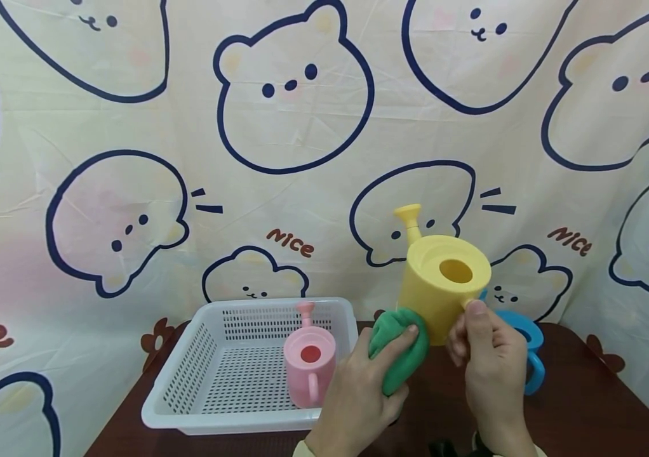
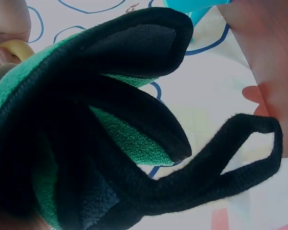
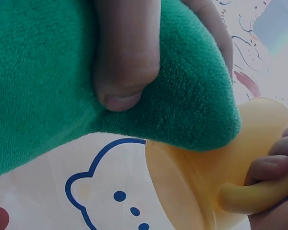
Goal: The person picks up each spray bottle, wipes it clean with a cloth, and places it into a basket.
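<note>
A yellow watering can (image 1: 444, 279) is held up off the table, its spout pointing to the upper left. My right hand (image 1: 493, 362) grips it by the handle (image 3: 249, 197). In my left hand (image 1: 364, 387) is a bunched green cloth (image 1: 404, 349), and the cloth touches the can's side. Seen from the left wrist, the folded green cloth (image 2: 129, 136) has dark edging and a hanging loop (image 2: 249, 158). One finger presses into the cloth in the right wrist view.
A white perforated basket (image 1: 170, 412) stands on the dark table (image 1: 433, 406) at the left. Inside its right end sits a pink watering can (image 1: 308, 374). A blue watering can (image 1: 536, 368) stands behind my right hand. A patterned curtain (image 1: 296, 120) forms the backdrop.
</note>
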`<state>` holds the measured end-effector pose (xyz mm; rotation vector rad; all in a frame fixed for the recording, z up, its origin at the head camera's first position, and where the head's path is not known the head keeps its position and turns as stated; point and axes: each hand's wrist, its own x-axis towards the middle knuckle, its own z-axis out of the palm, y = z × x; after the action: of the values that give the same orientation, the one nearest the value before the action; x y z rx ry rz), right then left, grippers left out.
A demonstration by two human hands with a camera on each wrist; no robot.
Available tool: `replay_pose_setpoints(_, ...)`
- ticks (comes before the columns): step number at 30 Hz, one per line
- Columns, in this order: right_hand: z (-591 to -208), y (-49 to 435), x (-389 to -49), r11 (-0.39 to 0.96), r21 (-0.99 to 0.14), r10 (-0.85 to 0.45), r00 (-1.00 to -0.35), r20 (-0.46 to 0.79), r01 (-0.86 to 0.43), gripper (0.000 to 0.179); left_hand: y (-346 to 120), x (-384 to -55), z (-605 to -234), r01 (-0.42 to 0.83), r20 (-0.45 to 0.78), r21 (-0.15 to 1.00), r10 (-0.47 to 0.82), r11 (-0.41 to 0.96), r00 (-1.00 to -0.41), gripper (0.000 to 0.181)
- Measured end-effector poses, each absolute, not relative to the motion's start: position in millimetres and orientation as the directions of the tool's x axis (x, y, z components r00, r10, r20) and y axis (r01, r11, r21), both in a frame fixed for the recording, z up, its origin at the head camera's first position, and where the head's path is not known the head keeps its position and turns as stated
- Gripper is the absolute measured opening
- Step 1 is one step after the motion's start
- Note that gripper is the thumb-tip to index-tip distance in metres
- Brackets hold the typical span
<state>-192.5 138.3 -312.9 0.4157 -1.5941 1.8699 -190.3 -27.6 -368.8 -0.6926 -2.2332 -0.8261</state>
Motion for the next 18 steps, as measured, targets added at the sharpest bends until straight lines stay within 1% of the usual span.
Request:
replay_pose_setpoints(3, -313.0, 138.4, -192.1, -0.068, -0.763, 0.254, -0.751, 0.610, -0.643, 0.043, -27.2, -191.4, -369.9, 0.662, 0.734, 0.355, 0.242, 0.660, -0.634, 0.086)
replay_pose_setpoints(7, -313.4, 138.7, -192.2, -0.067, -0.766, 0.254, -0.754, 0.607, -0.639, 0.043, -27.2, -192.4, -371.5, 0.680, 0.769, 0.323, 0.237, 0.658, -0.594, 0.085)
replay_pose_setpoints(9, -313.8, 138.8, -192.4, -0.063, -0.767, 0.256, -0.753, 0.606, -0.639, 0.043, -27.1, -192.3, -371.8, 0.683, 0.773, 0.317, 0.238, 0.658, -0.588, 0.086)
replay_pose_setpoints(15, -313.4, 137.6, -191.9, -0.065, -0.760, 0.256, -0.747, 0.613, -0.646, 0.043, -26.3, -191.4, -370.8, 0.667, 0.737, 0.343, 0.251, 0.662, -0.628, 0.086)
replay_pose_setpoints(18, -311.1, 135.5, -189.6, -0.057, -0.758, 0.262, -0.743, 0.616, -0.649, 0.044, -26.0, -191.5, -370.4, 0.664, 0.728, 0.345, 0.257, 0.663, -0.635, 0.085)
